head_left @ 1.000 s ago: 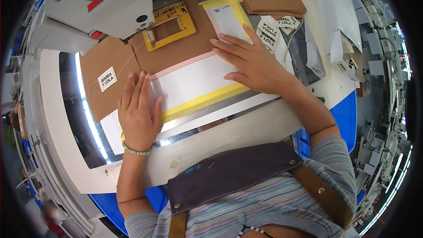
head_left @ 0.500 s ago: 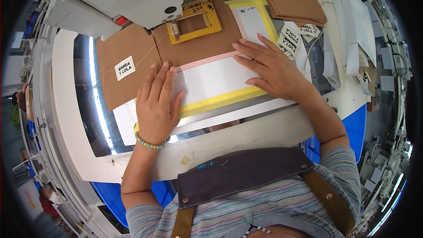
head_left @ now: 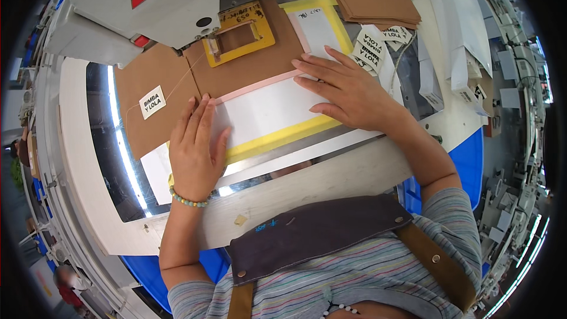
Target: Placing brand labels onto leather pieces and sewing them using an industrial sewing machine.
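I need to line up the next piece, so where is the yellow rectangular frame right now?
In the head view the yellow rectangular frame lies on the brown piece, upper centre, just under the grey machine head and ahead of both hands.

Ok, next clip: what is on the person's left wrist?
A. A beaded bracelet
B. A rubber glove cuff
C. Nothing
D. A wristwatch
A: a string of small pale green and brown beads, the beaded bracelet, circles the wrist just below the left hand, which lies flat on the white template.
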`<state>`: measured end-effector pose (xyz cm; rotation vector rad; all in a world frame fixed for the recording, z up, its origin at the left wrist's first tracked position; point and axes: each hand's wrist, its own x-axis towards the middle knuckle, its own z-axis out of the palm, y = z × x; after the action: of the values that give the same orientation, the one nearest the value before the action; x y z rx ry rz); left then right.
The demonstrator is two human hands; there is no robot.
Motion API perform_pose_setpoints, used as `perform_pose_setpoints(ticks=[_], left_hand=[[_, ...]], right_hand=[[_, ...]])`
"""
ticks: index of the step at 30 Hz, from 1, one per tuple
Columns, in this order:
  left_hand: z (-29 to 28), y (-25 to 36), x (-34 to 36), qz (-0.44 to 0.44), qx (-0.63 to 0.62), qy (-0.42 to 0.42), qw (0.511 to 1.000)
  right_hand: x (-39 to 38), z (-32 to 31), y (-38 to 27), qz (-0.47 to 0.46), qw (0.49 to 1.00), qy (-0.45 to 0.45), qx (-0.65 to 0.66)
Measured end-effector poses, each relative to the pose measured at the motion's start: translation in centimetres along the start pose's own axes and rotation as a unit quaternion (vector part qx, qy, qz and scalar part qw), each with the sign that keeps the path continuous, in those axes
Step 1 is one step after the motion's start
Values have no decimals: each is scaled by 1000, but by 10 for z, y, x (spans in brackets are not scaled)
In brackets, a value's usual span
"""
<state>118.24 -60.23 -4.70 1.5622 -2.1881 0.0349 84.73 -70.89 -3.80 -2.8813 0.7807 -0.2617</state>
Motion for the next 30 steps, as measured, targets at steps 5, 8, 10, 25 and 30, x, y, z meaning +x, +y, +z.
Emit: perform_pose_setpoints(ticks=[5, 8, 10, 25, 30], left_hand=[[1, -3, -2, 0, 5, 10, 1000], [-2, -2, 1, 4, 4, 17, 1000], [-8, 3, 5, 14, -6, 25, 1000], [-117, 150, 54, 237, -522, -58, 817], [-117, 132, 62, 385, -588, -64, 709]], right_hand=[[0, 3, -2, 6, 1000, 3, -3], [2, 2, -3, 11, 1000, 2, -1], [3, -5, -1, -9, 999, 37, 7], [-42, -84, 40, 253, 956, 86, -117], [-45, -64, 51, 272, 953, 26, -134]])
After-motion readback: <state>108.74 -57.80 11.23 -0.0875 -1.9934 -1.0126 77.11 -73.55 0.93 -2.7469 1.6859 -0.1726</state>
